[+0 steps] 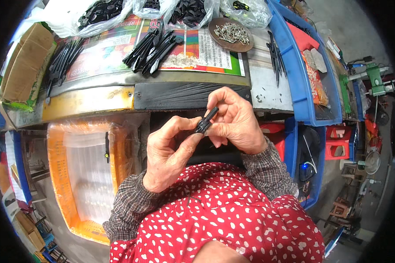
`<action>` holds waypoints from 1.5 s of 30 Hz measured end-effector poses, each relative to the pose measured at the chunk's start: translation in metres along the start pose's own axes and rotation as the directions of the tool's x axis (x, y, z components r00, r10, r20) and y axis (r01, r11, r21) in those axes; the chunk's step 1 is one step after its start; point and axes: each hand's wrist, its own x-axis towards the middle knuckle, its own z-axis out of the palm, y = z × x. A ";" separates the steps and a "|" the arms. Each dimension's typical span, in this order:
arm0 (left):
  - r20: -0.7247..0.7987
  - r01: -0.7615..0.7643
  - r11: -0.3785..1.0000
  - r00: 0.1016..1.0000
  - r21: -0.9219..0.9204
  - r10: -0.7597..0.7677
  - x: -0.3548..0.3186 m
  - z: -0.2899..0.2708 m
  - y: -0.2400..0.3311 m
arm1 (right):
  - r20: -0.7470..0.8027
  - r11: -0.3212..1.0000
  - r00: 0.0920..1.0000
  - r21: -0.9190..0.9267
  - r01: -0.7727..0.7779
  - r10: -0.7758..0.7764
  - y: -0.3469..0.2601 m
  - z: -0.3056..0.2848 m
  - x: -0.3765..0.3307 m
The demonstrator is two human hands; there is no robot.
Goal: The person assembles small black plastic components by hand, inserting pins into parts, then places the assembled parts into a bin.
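Observation:
My left hand and my right hand meet in front of the table's near edge. Between them they pinch a small black plastic part, made of narrow pieces set together; the fingertips cover some of it. The left thumb and forefinger grip its lower left end, and the right fingers hold its upper right side. Beyond the hands, bundles of long black plastic strips lie on a colourful printed sheet. Farther back stands a round brown dish of small silvery metal pins.
Plastic bags of black parts line the back. More strips lie beside a cardboard box at left, others near a blue tray at right. Below the table, an orange crate stands left, a blue bin right.

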 end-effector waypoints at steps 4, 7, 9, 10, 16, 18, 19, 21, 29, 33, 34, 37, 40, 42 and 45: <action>-0.005 0.026 0.997 1.000 -0.066 -0.027 -0.002 0.002 0.003 | 0.054 0.955 0.994 0.279 -0.102 0.090 0.014 0.005 -0.003; 0.003 0.030 0.998 1.000 -0.060 -0.030 -0.004 0.002 0.006 | 0.019 0.941 1.000 0.336 -0.021 0.016 0.020 0.006 -0.006; -0.004 0.019 0.998 1.000 -0.068 -0.020 -0.004 0.002 0.005 | -0.020 0.968 0.999 0.249 0.046 -0.042 0.018 0.009 -0.009; -0.008 0.011 0.997 1.000 -0.076 -0.011 -0.005 0.003 0.005 | -0.057 0.982 0.993 0.157 0.109 -0.102 0.017 0.011 -0.009; -0.005 -0.101 0.989 0.995 0.106 0.102 -0.007 0.002 0.002 | -0.067 0.981 0.980 0.036 0.191 -0.189 0.015 0.005 -0.012; -0.018 -0.089 0.987 0.996 0.135 0.092 -0.007 0.003 0.006 | -0.055 0.982 0.981 0.032 0.188 -0.186 0.014 0.004 -0.013; -0.033 -0.079 0.983 0.996 0.165 0.085 -0.007 0.004 0.007 | -0.078 0.976 0.973 -0.004 0.219 -0.218 0.016 0.005 -0.014; -0.026 -0.071 0.988 0.997 0.136 0.075 -0.006 0.003 0.005 | -0.096 0.967 0.962 -0.040 0.252 -0.255 0.018 0.005 -0.013; -0.034 -0.061 0.998 0.998 -0.019 0.060 -0.004 0.009 0.009 | 0.081 0.883 0.997 0.468 -0.039 0.001 0.026 0.009 -0.003; -0.046 -0.040 0.997 0.998 -0.063 0.037 -0.006 0.004 0.006 | -0.113 0.950 0.961 0.155 0.270 -0.254 0.030 0.019 -0.005; -0.061 -0.022 0.996 0.998 -0.090 0.017 -0.007 0.004 0.004 | -0.112 0.950 0.960 0.154 0.272 -0.256 0.032 0.022 -0.006; -0.088 -0.015 0.988 0.996 -0.156 0.002 -0.009 0.005 0.004 | 0.004 0.418 0.586 -0.697 0.583 -0.810 0.025 0.027 -0.008; -0.100 -0.048 0.988 0.994 -0.148 0.034 -0.010 0.007 0.000 | 0.106 0.271 0.556 -0.788 0.552 -0.825 0.024 0.031 -0.012; -0.125 -0.036 0.987 0.992 -0.158 0.016 -0.011 0.006 0.001 | 0.122 0.264 0.555 -0.783 0.563 -0.823 0.022 0.031 -0.012; -0.142 -0.039 0.983 0.990 -0.182 0.013 -0.010 0.007 0.002 | 0.120 0.304 0.595 -0.770 0.561 -0.795 0.022 0.032 -0.014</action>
